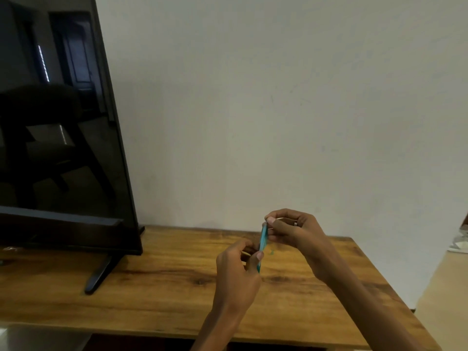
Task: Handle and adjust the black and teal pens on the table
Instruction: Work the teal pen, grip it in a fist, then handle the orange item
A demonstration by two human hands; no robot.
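No writing could be read on the teal pen (263, 240), which was held above the wooden table (152, 287), to the right of the television (58, 122). The right hand (291, 231) pinched its upper end in a closed grip, and the left hand (238, 269) pinched its lower end between thumb and fingers.

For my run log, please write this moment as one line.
teal pen: held above wooden table | left hand: grips lower end | right hand: grips upper end | black pen: not visible
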